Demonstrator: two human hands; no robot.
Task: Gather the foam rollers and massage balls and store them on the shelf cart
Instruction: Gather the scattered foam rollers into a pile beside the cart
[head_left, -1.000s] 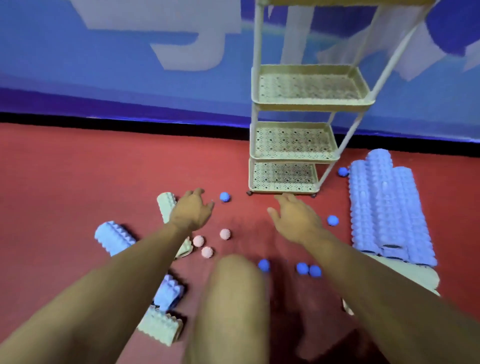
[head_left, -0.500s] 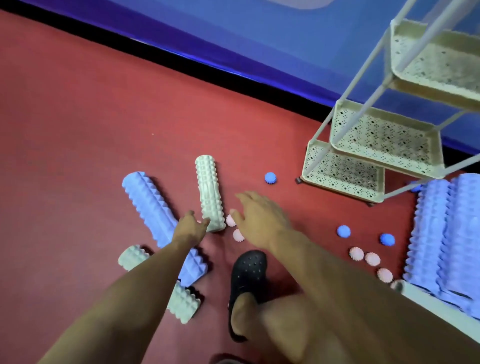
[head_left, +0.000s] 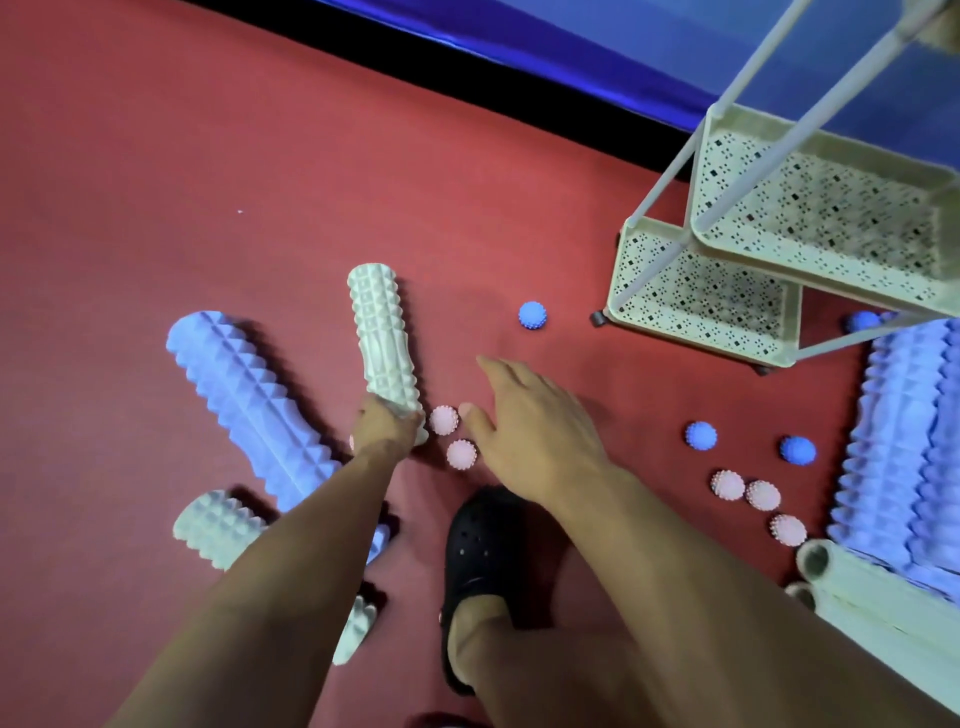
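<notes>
Left hand (head_left: 387, 428): gripping near end of mint foam roller (head_left: 382, 338) on red floor (head_left: 208, 182). Right hand (head_left: 530, 428): fingers spread, holding nothing, just above two pink massage balls (head_left: 444, 420). Blue roller (head_left: 249, 400) left. Shelf cart (head_left: 701, 291) far right, blue ball (head_left: 532, 315) nearby.

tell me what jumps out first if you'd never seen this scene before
The two hands at centre: the left hand grips the near end of a pale green foam roller on the red floor, while the right hand hovers open over two pink spiky balls. At right stands the cream shelf cart, its visible trays empty, beside stacked lilac rollers.
</notes>
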